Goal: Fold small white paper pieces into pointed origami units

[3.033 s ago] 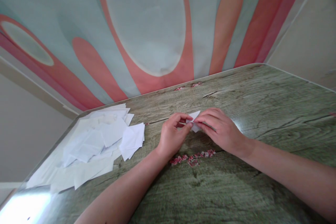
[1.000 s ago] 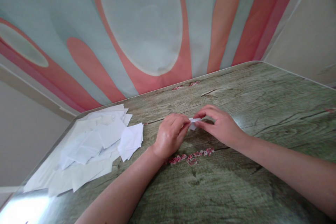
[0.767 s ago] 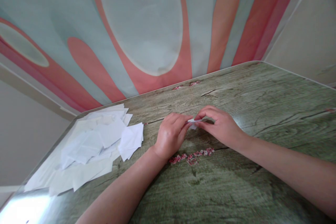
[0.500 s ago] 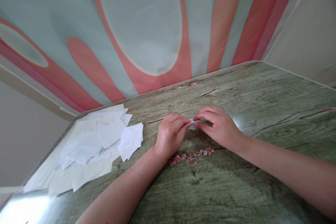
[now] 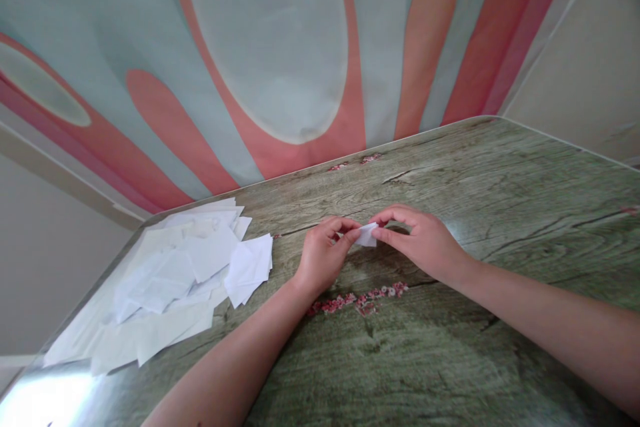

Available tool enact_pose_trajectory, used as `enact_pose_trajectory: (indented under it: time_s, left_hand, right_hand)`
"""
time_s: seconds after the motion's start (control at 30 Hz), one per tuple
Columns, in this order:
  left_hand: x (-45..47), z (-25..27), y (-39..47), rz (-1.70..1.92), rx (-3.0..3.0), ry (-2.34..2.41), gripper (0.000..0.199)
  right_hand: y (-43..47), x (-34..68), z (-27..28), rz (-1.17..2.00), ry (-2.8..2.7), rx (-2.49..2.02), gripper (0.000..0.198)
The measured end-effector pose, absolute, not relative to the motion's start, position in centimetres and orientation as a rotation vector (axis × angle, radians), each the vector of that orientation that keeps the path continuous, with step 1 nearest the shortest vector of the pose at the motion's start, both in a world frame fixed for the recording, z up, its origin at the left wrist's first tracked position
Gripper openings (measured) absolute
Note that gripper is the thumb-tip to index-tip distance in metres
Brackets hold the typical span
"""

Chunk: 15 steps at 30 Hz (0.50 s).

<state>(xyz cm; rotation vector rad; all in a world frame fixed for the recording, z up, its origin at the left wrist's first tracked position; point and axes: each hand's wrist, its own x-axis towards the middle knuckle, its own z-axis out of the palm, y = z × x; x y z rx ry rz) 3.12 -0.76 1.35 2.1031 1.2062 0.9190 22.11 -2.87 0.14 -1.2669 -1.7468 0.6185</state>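
While the left hand [image 5: 323, 252] and right hand [image 5: 425, 240] pinch a small paper [image 5: 367, 235], loose sheets [image 5: 170, 280] overlap farther left on the table [image 5: 460, 353].

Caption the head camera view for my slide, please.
Left hand and right hand pinch a small white paper over a wood-grain table.

Count from here: one bare left hand [image 5: 324, 255], one bare right hand [image 5: 426, 241], one small folded white paper [image 5: 367, 235]. One greenish wood-grain tabletop [image 5: 500, 213], one wide heap of white and cream paper sheets [image 5: 210, 252] (overlapped, uncountable), one smaller stack of white paper squares [image 5: 249, 267].
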Motion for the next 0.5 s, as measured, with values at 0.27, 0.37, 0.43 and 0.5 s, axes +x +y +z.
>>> enact_pose_trajectory:
  time_s: [0.27,0.37,0.43,0.5]
  left_hand:
    - [3.45,1.43,-1.44,0.989,2.182,1.183,0.013]
    - [3.53,1.56,-1.32,1.009,2.063,1.25,0.014]
    - [3.6,1.53,-1.22,1.015,1.979,1.291,0.014]
    - [3.71,1.42,-1.25,1.01,1.942,1.289,0.014]
  right_hand:
    - [-3.17,22.09,0.65,0.792,-1.659,-1.276,0.015]
    - [-3.17,22.16,0.72,0.839,-1.635,-1.285,0.016]
    - [-3.25,22.1,0.82,0.855,-1.681,-1.286,0.018]
    - [-3.45,21.91,0.94,0.838,-1.726,-1.272,0.016]
